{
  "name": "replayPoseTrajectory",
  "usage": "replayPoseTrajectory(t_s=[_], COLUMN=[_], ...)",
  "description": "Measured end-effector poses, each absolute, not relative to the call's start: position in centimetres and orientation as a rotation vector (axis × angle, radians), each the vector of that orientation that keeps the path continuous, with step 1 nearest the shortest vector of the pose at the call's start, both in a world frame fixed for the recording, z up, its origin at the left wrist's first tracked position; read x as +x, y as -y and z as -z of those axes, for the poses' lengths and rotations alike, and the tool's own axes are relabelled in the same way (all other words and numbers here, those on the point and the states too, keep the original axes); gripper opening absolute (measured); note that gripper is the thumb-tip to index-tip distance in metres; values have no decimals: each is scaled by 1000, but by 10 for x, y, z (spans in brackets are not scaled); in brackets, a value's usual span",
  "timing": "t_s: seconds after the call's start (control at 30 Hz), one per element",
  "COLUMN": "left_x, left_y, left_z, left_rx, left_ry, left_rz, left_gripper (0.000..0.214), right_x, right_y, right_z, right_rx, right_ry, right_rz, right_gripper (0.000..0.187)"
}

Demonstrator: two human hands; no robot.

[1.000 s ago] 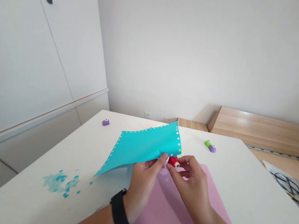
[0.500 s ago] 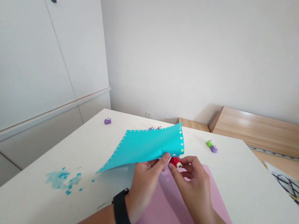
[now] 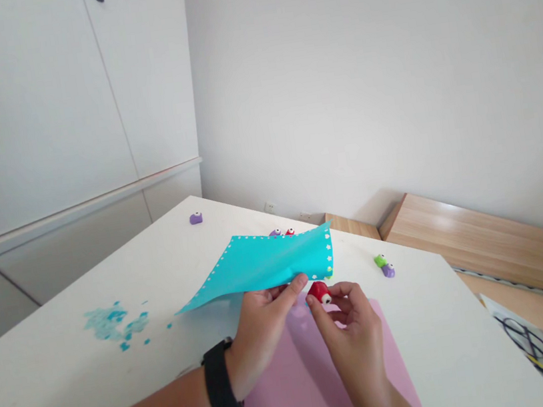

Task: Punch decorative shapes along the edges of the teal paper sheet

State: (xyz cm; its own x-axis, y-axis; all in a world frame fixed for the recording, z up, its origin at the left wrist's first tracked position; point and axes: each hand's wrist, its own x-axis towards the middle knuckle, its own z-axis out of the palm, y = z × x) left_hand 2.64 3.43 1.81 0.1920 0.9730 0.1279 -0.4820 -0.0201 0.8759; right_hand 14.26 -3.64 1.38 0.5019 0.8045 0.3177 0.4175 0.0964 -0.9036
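At the bottom centre of the frame, your left hand pinches the turquoise sheet by its near edge, thumb on top and fingers beneath. The fingers of your right hand are closed around the red craft punch, which sits at the sheet's lower edge near its right corner – whether the paper is inside the slot, you can't tell. Small white punched shapes line the sheet's edges. Under your hands lies a pink sheet on the white table, with turquoise scraps to the left. A purple punch sits at the table's far corner, a green punch and a purple punch toward the right – beyond them, a wooden board.
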Motion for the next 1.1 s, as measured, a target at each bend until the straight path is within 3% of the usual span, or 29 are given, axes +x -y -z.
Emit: replayPoseTrajectory(t_s=[1.1], left_x=[28], left_y=[-31], left_z=[-13], left_rx=[1043], left_ry=[-636], left_rz=[-1253], left_gripper=[15], right_x=[142], right_y=[36], right_z=[-17], right_rx=[-1514], right_ry=[1088], right_rz=[-357], right_gripper=[30])
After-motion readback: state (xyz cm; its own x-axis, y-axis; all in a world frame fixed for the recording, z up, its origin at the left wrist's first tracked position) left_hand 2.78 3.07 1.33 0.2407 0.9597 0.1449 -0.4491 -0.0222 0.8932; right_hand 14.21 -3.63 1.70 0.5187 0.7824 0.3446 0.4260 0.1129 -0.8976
